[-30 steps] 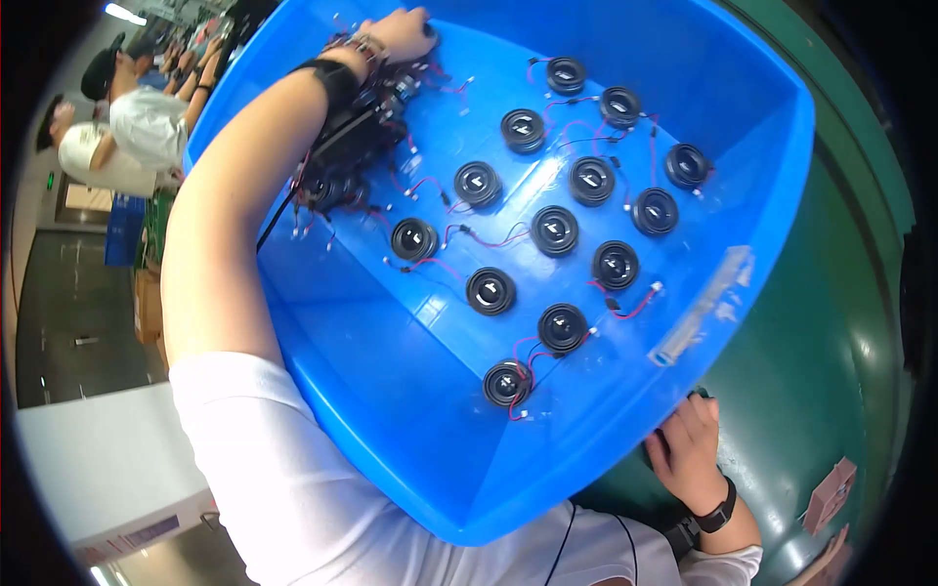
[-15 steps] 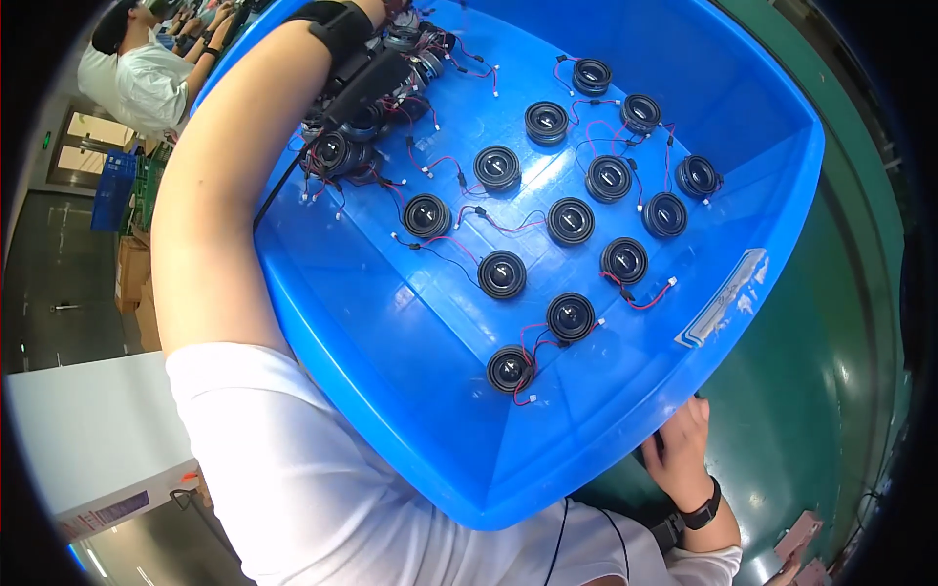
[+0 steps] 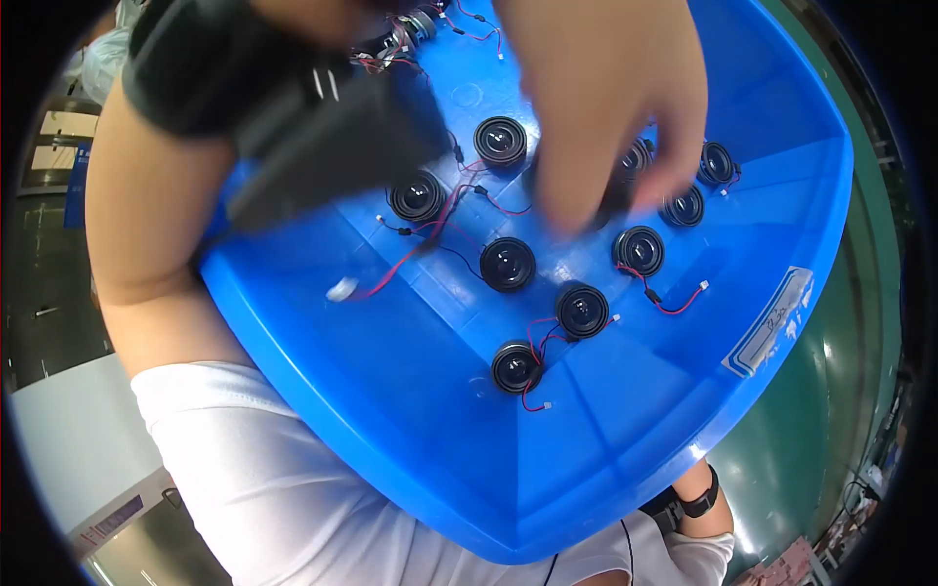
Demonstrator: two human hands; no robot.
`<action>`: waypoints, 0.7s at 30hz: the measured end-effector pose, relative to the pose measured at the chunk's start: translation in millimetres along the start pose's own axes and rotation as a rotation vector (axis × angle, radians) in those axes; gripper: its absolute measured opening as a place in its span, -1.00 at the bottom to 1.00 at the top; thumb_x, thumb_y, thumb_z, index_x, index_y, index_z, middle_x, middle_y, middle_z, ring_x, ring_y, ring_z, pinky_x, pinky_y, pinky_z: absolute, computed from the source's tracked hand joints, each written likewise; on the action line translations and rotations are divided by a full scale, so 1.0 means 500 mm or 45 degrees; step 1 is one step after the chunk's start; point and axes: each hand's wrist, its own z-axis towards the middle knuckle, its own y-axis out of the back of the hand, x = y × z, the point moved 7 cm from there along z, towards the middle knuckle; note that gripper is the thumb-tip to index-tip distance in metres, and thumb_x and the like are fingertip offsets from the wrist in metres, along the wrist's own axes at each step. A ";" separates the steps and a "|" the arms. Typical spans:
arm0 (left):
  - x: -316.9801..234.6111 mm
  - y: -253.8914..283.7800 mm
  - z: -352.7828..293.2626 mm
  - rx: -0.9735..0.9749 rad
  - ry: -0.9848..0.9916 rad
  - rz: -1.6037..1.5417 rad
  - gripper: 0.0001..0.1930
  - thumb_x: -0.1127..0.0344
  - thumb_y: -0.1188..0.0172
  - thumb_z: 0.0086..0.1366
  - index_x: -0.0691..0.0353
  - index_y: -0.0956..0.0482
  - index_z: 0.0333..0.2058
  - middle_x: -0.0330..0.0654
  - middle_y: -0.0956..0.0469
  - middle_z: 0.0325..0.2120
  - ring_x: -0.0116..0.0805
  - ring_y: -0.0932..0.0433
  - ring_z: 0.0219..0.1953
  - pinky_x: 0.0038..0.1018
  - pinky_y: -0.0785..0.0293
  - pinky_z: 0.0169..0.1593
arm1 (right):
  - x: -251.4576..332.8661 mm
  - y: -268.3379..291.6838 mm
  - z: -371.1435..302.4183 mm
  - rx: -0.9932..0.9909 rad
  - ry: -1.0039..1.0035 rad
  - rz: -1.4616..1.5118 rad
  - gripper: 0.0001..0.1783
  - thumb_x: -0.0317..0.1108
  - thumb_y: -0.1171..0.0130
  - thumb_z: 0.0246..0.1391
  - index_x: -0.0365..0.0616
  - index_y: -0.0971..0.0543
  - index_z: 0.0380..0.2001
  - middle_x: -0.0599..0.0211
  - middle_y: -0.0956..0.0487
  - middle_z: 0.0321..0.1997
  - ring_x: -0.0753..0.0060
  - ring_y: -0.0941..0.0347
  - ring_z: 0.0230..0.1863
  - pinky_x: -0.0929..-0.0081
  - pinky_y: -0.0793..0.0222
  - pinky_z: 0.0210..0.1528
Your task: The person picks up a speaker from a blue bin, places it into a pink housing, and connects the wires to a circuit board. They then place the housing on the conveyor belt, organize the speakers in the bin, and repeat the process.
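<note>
My left hand [image 3: 606, 107] reaches down over the middle of the blue tub [image 3: 293, 376], smeared by motion. Its thumb and fingers are closed around a small round black speaker [image 3: 613, 202], which the hand mostly hides. A blurred red and black wire [image 3: 401, 262] with a white plug trails to the left above the tub floor. Around the hand lie several more speakers [image 3: 508, 264], cones up, each with a thin wire. My right hand is hidden under the tub's near right edge; its wrist [image 3: 699, 493] shows a black band and the fingers do not show.
A heap of speakers and wires [image 3: 405, 39] fills the tub's far left. A black device [image 3: 342, 146] on my left wrist covers part of the tub. A worn paper label [image 3: 772, 322] sticks to the right wall. Left of me stands a white surface [image 3: 73, 439].
My left hand has come from the far left heap to the middle of the tub, with a loose wire now trailing. The tub has shifted slightly, and my right hand has slipped out of sight beneath it.
</note>
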 end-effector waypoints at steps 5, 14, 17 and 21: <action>-0.010 -0.148 0.080 0.423 0.075 0.202 -0.64 0.12 -0.27 0.08 0.13 -0.58 -0.16 -0.12 -0.62 -0.34 -0.14 -0.59 -0.30 -0.26 -0.52 -0.24 | 0.022 0.038 0.009 -0.063 -0.013 -0.017 -0.64 -0.42 -0.22 -0.25 -0.19 -0.59 -0.25 0.04 -0.55 -0.07 -0.14 -0.42 -0.03 0.01 -0.20 0.09; -0.025 -0.150 0.034 0.669 0.343 0.299 -0.71 0.22 -0.37 0.00 0.09 -0.62 -0.25 -0.15 -0.59 -0.43 -0.13 -0.58 -0.36 -0.26 -0.51 -0.32 | 0.065 0.088 0.052 -0.222 0.080 0.011 -0.81 -0.40 -0.32 -0.23 -0.14 -0.54 -0.46 0.28 -0.43 -0.40 0.19 -0.32 -0.38 0.28 -0.10 -0.31; -0.018 -0.119 0.036 0.388 0.185 0.326 -0.70 0.22 -0.37 0.00 0.03 -0.63 -0.24 -0.15 -0.57 -0.37 -0.14 -0.58 -0.28 -0.25 -0.50 -0.27 | 0.056 0.070 0.043 -0.119 0.068 0.059 -0.77 -0.42 -0.31 -0.21 -0.11 -0.53 -0.39 0.21 -0.43 -0.39 0.12 -0.34 -0.36 0.23 -0.18 -0.24; 0.010 -0.130 0.042 0.434 0.136 0.261 -0.69 0.23 -0.37 -0.01 0.00 -0.62 -0.23 -0.15 -0.55 -0.34 -0.12 -0.58 -0.22 -0.23 -0.49 -0.23 | 0.056 0.081 0.047 -0.268 0.081 0.087 -0.79 -0.43 -0.33 -0.23 -0.08 -0.48 -0.49 0.28 -0.32 -0.52 0.19 -0.23 -0.45 0.25 -0.04 -0.35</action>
